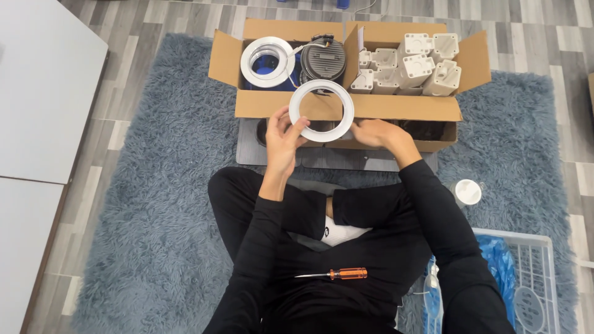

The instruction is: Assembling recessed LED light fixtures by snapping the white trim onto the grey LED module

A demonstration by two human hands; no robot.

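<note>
Head view. Left hand (pixel 283 137) fingers closed on one white ring (pixel 322 111), held over front flap of cardboard box (pixel 346 105). Right hand (pixel 377 132) at ring's lower right edge, fingers curled; grip not discernible. In box: one second white ring (pixel 267 61), one dark round fixture (pixel 322 60), several white brackets (pixel 408 65). One orange-handled screwdriver (pixel 334 273) on lap. Grey shag rug (pixel 154 204) beneath.

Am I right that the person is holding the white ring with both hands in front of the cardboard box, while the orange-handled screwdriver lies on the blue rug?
Not quite. The head view shows the screwdriver lying on the person's lap, on the black clothing, not on the rug. The rest holds: the left hand and right hand hold the white ring in front of the cardboard box.
</note>
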